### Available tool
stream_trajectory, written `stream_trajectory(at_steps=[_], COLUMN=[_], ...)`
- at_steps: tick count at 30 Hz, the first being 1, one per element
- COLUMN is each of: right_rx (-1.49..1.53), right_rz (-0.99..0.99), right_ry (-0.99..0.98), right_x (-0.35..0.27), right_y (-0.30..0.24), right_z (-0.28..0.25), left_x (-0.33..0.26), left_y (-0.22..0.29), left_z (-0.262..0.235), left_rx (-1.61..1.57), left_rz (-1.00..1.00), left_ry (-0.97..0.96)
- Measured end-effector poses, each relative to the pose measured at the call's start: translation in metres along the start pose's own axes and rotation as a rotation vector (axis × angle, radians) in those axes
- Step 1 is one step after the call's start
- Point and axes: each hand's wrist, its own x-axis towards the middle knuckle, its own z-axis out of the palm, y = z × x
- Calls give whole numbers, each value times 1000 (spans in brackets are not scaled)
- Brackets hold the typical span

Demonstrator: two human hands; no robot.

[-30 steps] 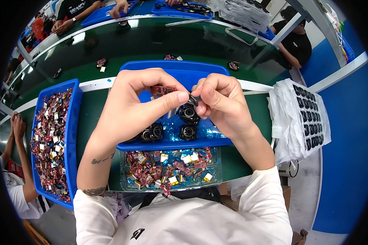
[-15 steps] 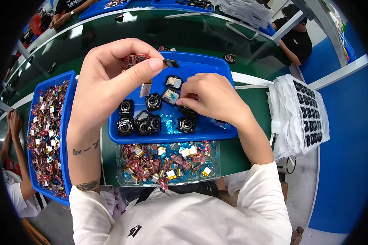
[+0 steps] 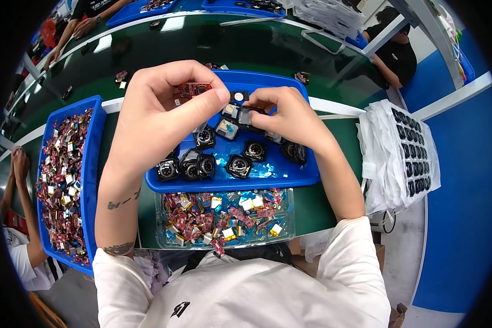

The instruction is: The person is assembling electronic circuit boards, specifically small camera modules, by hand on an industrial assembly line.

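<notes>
My left hand is closed in a pinch above the far left part of the blue tray. It holds a small red circuit board. Just past its fingertips shows a small black part with a pale round spot, which looks joined to that board. Close by on the right, my right hand grips a black watch case, partly hidden by the fingers. Below both hands, several black watch cases lie in the tray, some with round backs up and others showing grey insides.
A clear plastic tray of red boards and batteries sits nearest me. At left stands a blue bin heaped with similar boards. Stacked white trays with black parts are at right. Co-workers sit across the green conveyor and at left.
My right hand has lifted a watch case from the tray toward my left hand. My left hand has shifted right and slightly nearer. Several cases in the tray have moved.
</notes>
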Motion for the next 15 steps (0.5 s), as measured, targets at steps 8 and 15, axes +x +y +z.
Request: stream_trajectory(at_steps=[8, 15], right_rx=[948, 909], right_rz=[63, 42], right_ry=[133, 100], right_x=[-12, -17], right_y=[-35, -42], right_z=[-4, 0], left_x=[-1, -3], left_y=[-12, -14], left_z=[12, 19], left_rx=[330, 617], left_rz=[96, 167], left_ry=[43, 67])
